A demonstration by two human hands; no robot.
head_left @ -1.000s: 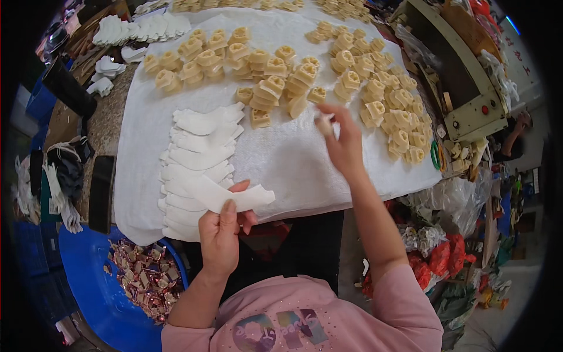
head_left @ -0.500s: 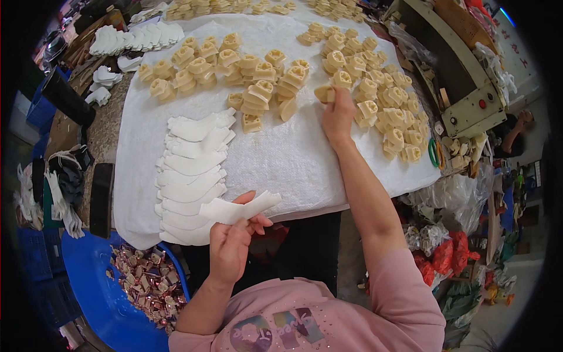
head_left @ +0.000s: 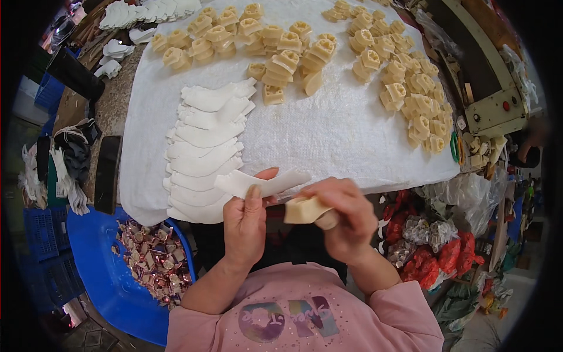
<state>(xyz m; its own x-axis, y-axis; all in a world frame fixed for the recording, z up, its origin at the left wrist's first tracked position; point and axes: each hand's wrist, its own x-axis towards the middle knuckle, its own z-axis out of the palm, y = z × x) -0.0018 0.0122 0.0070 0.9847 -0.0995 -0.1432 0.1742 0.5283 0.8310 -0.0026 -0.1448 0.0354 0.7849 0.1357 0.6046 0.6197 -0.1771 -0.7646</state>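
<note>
The left hand [head_left: 249, 220] pinches a white curved strip [head_left: 252, 185], thumb pressed on its near face and fingers behind, so that the strip's ends stick out toward ten and two o'clock. The right hand [head_left: 343, 217], just beside it at three o'clock, is blurred, but its fingers curl around a cream block [head_left: 306, 211] that juts out on its nine o'clock side, in the space between the two hands. The strip's far end comes close to the right fingers; whether they touch I cannot tell. Taking the point between the hands as the centre of the dial, a column of overlapping white strips [head_left: 202, 149] lies at ten o'clock on a white cloth [head_left: 328, 152], its lowest layers just behind the held strip. Farther up the cloth, one group of cream pieces [head_left: 281, 67] stands between eleven and twelve, and a denser group [head_left: 419, 105] spreads from one to two. Past the cloth's edge, a pale metal housing [head_left: 498, 111] with a red button sits at two o'clock, clear plastic [head_left: 469, 193] at three, and red bags [head_left: 451, 255] between three and four. At six o'clock is the person's pink shirt [head_left: 293, 322]. A blue basin [head_left: 99, 264] at eight holds a heap of shiny reddish and tan bits [head_left: 155, 258]; a dark flat slab [head_left: 108, 176] lies near nine, and a black cylinder [head_left: 75, 73] lies tilted at ten.
</note>
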